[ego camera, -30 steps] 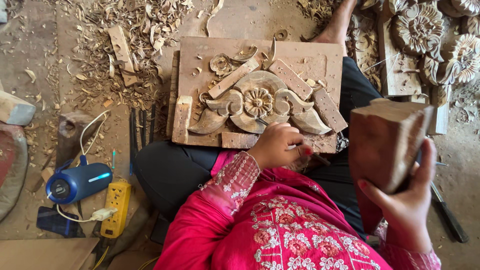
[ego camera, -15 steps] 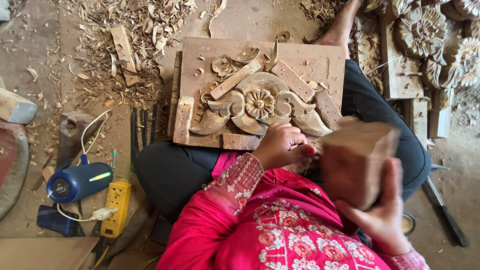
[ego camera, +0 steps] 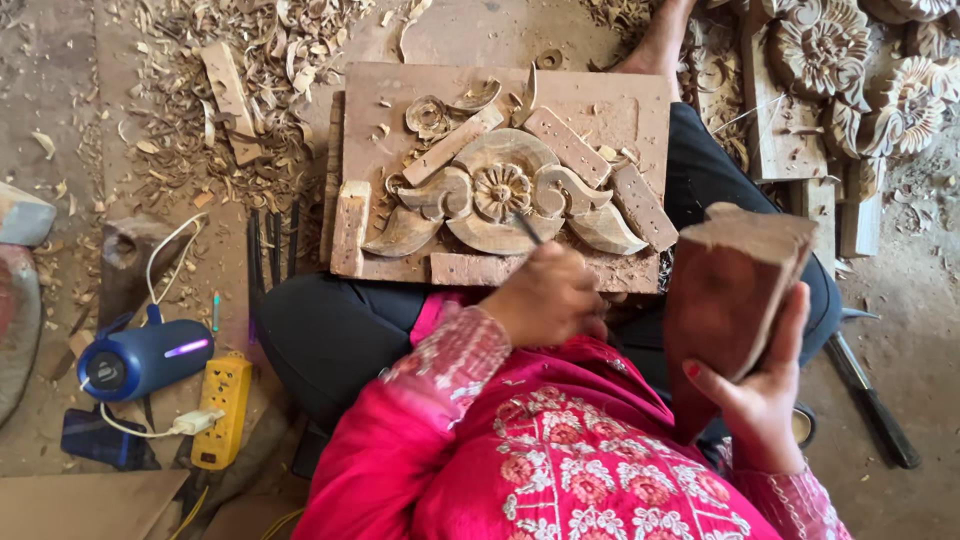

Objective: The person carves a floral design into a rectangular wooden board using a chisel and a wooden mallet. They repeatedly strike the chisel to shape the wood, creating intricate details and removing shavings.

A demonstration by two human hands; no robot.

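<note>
A wooden board point(ego camera: 600, 105) lies across my lap. On it sits a carved floral piece point(ego camera: 500, 190), held in by several wood strips. My left hand point(ego camera: 548, 298) is shut on a thin chisel point(ego camera: 527, 228), and the chisel's tip rests on the lower edge of the carved flower. My right hand point(ego camera: 757, 400) grips a heavy reddish wooden block point(ego camera: 735, 295) from below, upright, just right of the left hand and level with the board's near edge. My pink embroidered sleeves cover both forearms.
Several dark chisels point(ego camera: 272, 250) lie left of the board. A blue cylindrical speaker point(ego camera: 145, 358) and a yellow power strip point(ego camera: 222, 410) sit at the lower left. Wood shavings point(ego camera: 240, 90) cover the floor. Finished carved rosettes point(ego camera: 850, 70) are stacked at the upper right. A dark-handled tool point(ego camera: 870, 400) lies right.
The wooden block swung down and left toward the chisel hand, then came back up and to the right a little. My left hand stayed on the chisel at the carving.
</note>
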